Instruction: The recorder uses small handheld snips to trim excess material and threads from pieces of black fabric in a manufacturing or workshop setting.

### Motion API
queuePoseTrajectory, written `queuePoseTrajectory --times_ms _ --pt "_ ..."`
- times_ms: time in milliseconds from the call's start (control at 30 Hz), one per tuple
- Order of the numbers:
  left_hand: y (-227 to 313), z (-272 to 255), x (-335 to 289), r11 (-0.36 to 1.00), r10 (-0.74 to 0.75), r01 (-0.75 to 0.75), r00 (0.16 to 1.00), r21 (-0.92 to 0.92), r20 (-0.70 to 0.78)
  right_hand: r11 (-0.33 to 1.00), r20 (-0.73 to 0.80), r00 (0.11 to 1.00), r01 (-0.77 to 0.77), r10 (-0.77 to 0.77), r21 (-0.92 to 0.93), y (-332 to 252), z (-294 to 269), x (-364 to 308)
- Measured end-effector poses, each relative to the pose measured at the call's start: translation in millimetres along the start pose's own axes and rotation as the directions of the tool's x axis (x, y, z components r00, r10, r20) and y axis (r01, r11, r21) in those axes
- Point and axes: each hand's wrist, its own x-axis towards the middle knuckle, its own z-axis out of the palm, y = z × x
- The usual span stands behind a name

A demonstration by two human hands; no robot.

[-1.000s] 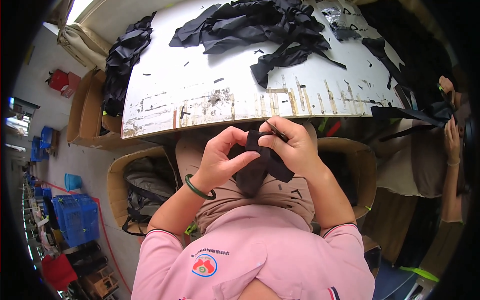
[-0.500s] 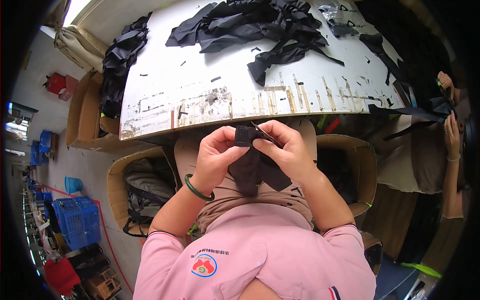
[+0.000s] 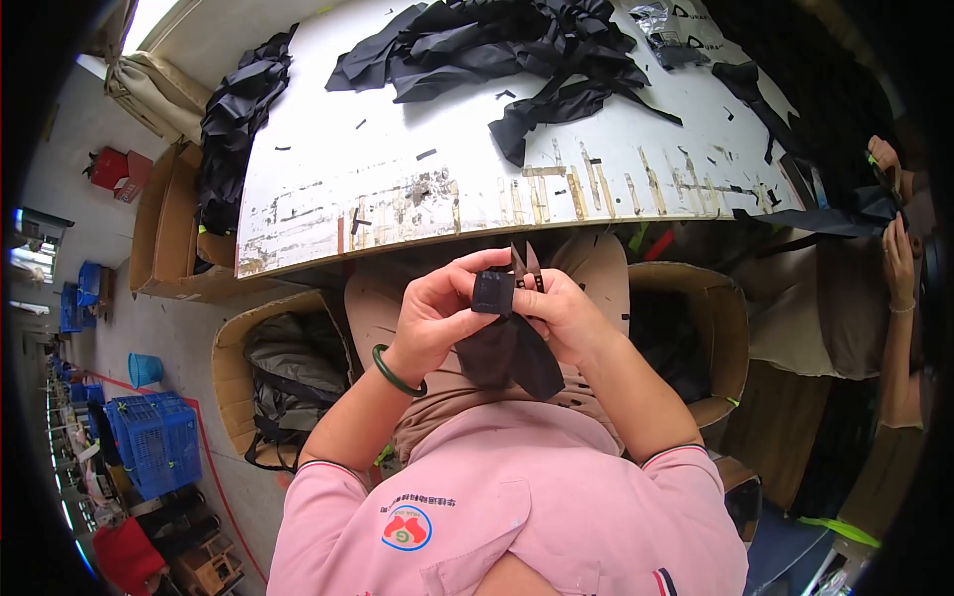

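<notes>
Over my lap, my left hand (image 3: pixel 442 300) pinches the folded end of a black fabric strip (image 3: pixel 491 294). The rest of this cloth hangs down below my fingers toward my lap. My right hand (image 3: pixel 564 313) is closed round a small pair of scissors (image 3: pixel 527 262), whose two blades point away from me and stand apart. The blades are right beside the folded fabric end. My right thumb lies next to the cloth, and the scissor handles are mostly hidden in the hand. A dark green bangle rings my left wrist.
A white table (image 3: pixel 328 149) with worn tape marks carries a heap of black fabric (image 3: pixel 497 45) and small scraps. Cardboard boxes flank my legs, the left one holding a grey bag (image 3: pixel 293 358). At right, a co-worker's hands (image 3: pixel 897 248) hold black strips.
The scissors have swung from lying slanted against the cloth to pointing away with blades spread. My left hand has turned the folded fabric end slightly and shifted it a little toward me.
</notes>
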Motion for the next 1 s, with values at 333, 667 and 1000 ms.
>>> queuePoseTrajectory --times_ms 333,667,1000 --pt "-6.6 1.5 -3.0 0.991 0.131 -0.131 0.991 0.040 0.021 0.986 -0.037 0.990 0.133 -0.138 -0.104 -1.6 21.0 -8.4" --pt "-8.0 1.5 -3.4 0.869 0.272 -0.259 0.962 0.422 0.030 0.479 -0.118 0.739 0.298 -0.663 -0.826 -28.9 39.4 -26.7" --pt "-19.1 -4.6 -3.7 0.852 0.388 -0.304 0.913 0.425 -0.125 0.322 0.055 0.783 0.317 -0.620 -0.892 -5.9 27.4 -31.6"
